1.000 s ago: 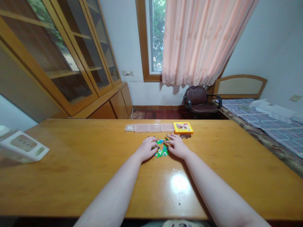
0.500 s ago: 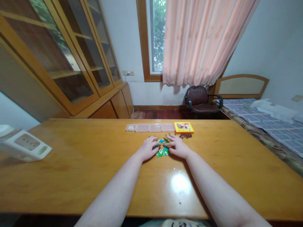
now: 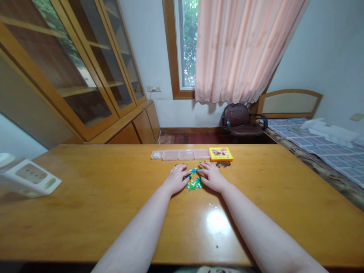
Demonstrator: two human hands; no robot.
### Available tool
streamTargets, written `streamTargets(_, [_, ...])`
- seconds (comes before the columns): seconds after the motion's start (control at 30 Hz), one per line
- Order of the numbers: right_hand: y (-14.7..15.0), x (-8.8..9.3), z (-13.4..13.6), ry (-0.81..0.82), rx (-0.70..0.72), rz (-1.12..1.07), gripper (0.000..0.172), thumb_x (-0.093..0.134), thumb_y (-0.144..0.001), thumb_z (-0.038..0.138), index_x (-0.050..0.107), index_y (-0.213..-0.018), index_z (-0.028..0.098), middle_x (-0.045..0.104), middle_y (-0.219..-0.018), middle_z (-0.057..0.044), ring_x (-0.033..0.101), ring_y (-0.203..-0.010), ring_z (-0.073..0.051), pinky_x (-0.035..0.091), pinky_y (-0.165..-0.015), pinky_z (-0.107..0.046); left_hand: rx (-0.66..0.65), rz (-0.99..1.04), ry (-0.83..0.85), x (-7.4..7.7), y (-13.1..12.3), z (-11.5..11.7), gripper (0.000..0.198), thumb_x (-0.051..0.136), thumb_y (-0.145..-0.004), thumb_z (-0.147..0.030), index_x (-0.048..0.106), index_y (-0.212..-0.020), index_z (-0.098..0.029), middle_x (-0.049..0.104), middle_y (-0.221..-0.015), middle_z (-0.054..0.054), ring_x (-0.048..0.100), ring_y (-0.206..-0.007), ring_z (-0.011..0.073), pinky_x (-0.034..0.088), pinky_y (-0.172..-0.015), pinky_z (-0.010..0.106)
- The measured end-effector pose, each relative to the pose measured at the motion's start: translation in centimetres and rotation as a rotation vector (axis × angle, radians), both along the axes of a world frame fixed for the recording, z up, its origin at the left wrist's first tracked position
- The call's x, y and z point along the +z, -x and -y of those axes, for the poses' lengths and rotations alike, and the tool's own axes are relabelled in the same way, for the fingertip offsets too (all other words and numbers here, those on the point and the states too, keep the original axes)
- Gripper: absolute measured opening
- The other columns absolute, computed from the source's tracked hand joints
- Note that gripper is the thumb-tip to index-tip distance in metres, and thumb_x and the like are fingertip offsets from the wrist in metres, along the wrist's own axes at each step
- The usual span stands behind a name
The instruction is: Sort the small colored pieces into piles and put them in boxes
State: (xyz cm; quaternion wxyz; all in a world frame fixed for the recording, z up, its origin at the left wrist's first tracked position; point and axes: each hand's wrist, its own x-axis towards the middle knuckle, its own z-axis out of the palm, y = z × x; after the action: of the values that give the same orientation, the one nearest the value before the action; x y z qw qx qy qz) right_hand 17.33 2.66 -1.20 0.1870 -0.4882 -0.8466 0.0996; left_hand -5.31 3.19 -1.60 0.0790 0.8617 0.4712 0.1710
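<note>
A loose pile of small building bricks [image 3: 195, 185], green, blue, white and yellow, lies on the wooden table [image 3: 119, 204]. Bare tabletop shows in the middle of the pile, so the pieces form a rough ring. On its left side rests my left hand [image 3: 176, 179], fingers spread and fingertips among the pieces. My right hand [image 3: 214, 177] lies over the right side, its fingers also apart. Neither hand visibly grips a piece, and both cover part of the pile. Just beyond my right hand is a small heap of brown bricks [image 3: 223, 164].
Behind the pile stands a row of shallow clear plastic trays [image 3: 170, 155], the leftmost with something whitish in it. A yellow box [image 3: 221, 154] adjoins them on the right. At the far left is a white plastic container [image 3: 34, 176]. Past the table stand an office chair [image 3: 240, 117] and a bed.
My hands have moved slightly apart, and the bricks between them have spread outward, so a patch of bare tabletop now shows in the pile's middle.
</note>
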Motion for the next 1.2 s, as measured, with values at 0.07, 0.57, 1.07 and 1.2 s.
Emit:
streamTargets(0.07, [0.2, 0.0, 0.0, 0.017, 0.012, 0.020, 0.035, 0.053, -0.084, 0.032, 0.064, -0.117, 0.027, 0.045, -0.141, -0.009, 0.031, -0.134, -0.029, 0.017, -0.109, -0.051, -0.002, -0.014, 0.014, -0.1, 0.0, 0.0, 0.033, 0.054, -0.085, -0.033, 0.065, -0.116, -0.028, 0.051, -0.134, 0.008, 0.042, -0.126, 0.0267, 0.029, -0.109, 0.047])
streamTargets(0.57, [0.2, 0.1, -0.3, 0.052, -0.013, 0.042, 0.032, 0.046, -0.089, 0.032, 0.065, -0.114, 0.027, 0.046, -0.140, -0.006, 0.029, -0.134, -0.028, 0.013, -0.110, -0.053, -0.018, -0.027, 0.060, 0.6, -0.1, 0.2, 0.035, 0.055, -0.085, -0.031, 0.063, -0.118, -0.028, 0.051, -0.134, 0.008, 0.042, -0.126, 0.0258, 0.028, -0.109, 0.047])
streamTargets(1.07, [0.5, 0.5, 0.0, 0.051, 0.038, 0.023, 0.033, 0.050, -0.086, 0.034, 0.064, -0.117, 0.032, 0.044, -0.142, -0.005, 0.027, -0.135, -0.030, 0.011, -0.109, -0.057, 0.056, -0.089, 0.038, 0.0, -1.9, 0.0, 0.048, 0.045, -0.089, -0.045, 0.044, -0.135, -0.033, 0.023, -0.152, 0.006, 0.023, -0.138, 0.0301, 0.014, -0.112, 0.054])
streamTargets(1.2, [0.6, 0.4, 0.2, 0.071, 0.072, 0.062, 0.037, 0.051, -0.087, 0.041, 0.060, -0.121, 0.035, 0.036, -0.147, -0.005, 0.023, -0.137, -0.032, 0.009, -0.108, -0.059, 0.078, -0.133, 0.047, -0.5, -2.8, -0.5, 0.051, 0.045, -0.089, -0.045, 0.040, -0.138, -0.032, 0.023, -0.153, 0.008, 0.022, -0.138, 0.0309, 0.010, -0.112, 0.055])
